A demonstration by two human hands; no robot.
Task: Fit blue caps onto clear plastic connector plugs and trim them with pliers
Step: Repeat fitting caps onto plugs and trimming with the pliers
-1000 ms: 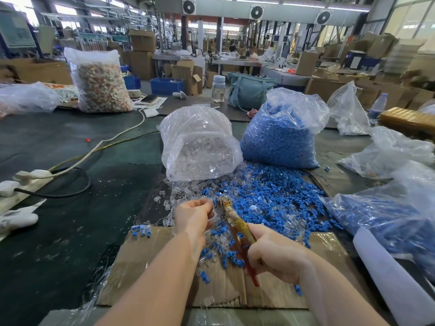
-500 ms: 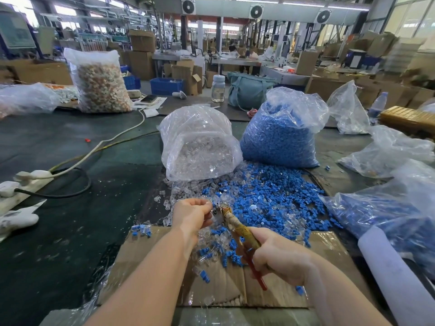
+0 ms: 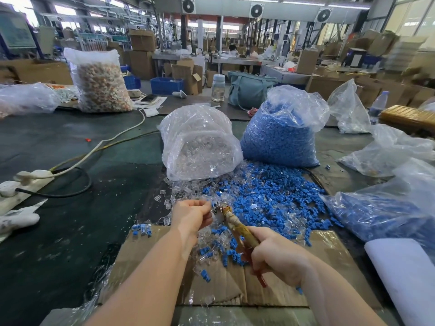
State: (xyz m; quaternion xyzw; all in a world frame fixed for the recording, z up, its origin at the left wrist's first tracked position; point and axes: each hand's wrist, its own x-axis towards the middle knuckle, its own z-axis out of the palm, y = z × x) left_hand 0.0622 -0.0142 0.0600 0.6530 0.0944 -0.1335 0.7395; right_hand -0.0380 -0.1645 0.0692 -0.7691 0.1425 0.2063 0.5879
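Loose blue caps (image 3: 270, 201) and clear plugs (image 3: 188, 191) lie heaped together on the desk (image 3: 70, 231) — pliers (image 3: 237, 225), handles tape-wrapped, tilted nose-up above them.

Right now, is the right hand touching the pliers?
Touching. The head view shows the right hand with fingers curled round the handles of the pliers, whose tip points toward the left hand.

A teal bag (image 3: 249, 90) stands beside a capped jar (image 3: 218, 87).
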